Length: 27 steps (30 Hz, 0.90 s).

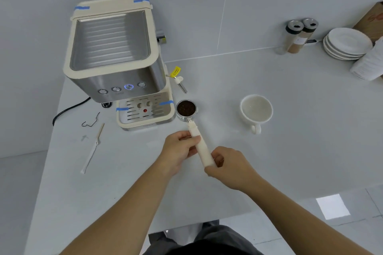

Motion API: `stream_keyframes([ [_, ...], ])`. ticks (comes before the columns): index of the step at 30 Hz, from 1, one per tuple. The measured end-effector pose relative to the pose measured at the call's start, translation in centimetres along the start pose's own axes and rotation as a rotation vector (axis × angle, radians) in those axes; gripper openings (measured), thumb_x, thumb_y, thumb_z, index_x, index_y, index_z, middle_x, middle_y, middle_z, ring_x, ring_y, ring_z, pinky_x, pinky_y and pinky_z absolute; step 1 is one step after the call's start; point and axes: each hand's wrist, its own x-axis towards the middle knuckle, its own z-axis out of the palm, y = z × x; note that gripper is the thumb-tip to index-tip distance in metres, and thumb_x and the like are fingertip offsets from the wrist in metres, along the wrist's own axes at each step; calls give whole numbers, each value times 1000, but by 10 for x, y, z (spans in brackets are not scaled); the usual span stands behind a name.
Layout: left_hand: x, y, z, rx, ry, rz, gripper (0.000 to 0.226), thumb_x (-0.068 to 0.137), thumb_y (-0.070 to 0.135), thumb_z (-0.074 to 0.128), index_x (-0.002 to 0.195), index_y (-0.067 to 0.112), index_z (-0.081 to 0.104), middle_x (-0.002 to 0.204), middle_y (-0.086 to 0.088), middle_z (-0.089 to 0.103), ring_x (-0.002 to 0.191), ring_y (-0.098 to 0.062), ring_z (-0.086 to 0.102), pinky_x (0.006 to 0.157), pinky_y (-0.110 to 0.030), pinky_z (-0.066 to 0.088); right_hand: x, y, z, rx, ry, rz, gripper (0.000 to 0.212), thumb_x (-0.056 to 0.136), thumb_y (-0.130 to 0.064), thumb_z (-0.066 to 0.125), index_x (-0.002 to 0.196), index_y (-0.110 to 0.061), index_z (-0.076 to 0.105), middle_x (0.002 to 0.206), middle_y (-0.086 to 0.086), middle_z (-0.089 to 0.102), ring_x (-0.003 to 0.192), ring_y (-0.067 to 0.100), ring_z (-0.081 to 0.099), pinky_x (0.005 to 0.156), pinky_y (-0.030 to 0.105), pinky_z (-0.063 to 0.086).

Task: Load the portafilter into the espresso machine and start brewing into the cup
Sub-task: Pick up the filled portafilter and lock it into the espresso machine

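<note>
The portafilter (186,109), a steel basket full of dark coffee grounds on a cream handle, is held level just right of the espresso machine's drip tray (145,117). My left hand (179,150) grips the handle's upper part. My right hand (227,166) grips the handle's end. The espresso machine (116,51) is steel and cream, with one button lit blue on its front. An empty white cup (256,109) stands upright on the table to the right of the portafilter, handle towards me.
A steam wand (180,83) with a yellow tag juts from the machine's right side. A black power cord (68,109), a bent wire (91,122) and a wrapped stick (92,149) lie left. Two spice jars (298,35), stacked plates (347,43) and stacked paper cups (369,64) stand far right.
</note>
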Motion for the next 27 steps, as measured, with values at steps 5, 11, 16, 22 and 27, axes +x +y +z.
stream_keyframes([
  [5, -14, 5, -26, -28, 23, 9, 21, 84, 6, 70, 105, 2, 69, 102, -15, 72, 92, -26, 71, 82, -34, 59, 1, -18, 13, 282, -129, 8, 27, 77, -21, 73, 104, -19, 68, 91, 1, 75, 69, 12, 75, 69, 35, 57],
  [11, -31, 14, -53, -27, 24, 1, 21, 85, 3, 69, 106, -1, 67, 101, -13, 71, 86, -21, 71, 71, -27, 60, 5, -41, 28, 495, -312, 58, 25, 81, -3, 71, 106, -5, 69, 84, 10, 71, 68, 16, 71, 66, 28, 58],
  [16, -42, 20, -79, -10, 29, -20, 23, 85, 2, 69, 108, -1, 67, 106, -14, 71, 91, -22, 71, 75, -30, 60, 6, -58, 39, 486, -422, 54, 26, 86, -3, 68, 112, -2, 66, 92, 15, 70, 81, 25, 72, 72, 34, 60],
  [22, -52, 27, -96, 24, 11, -17, 21, 84, 2, 69, 106, 3, 68, 108, -14, 72, 93, -23, 71, 77, -30, 60, 10, -73, 49, 448, -530, 39, 35, 82, 1, 69, 116, -2, 63, 91, 10, 72, 87, 23, 72, 83, 45, 61],
  [27, -53, 31, -104, 46, 10, -12, 22, 84, 2, 69, 106, 1, 68, 104, -12, 72, 92, -22, 72, 83, -30, 59, 13, -84, 52, 403, -556, 10, 37, 83, 3, 68, 119, -1, 60, 86, 6, 71, 84, 22, 71, 81, 44, 61],
])
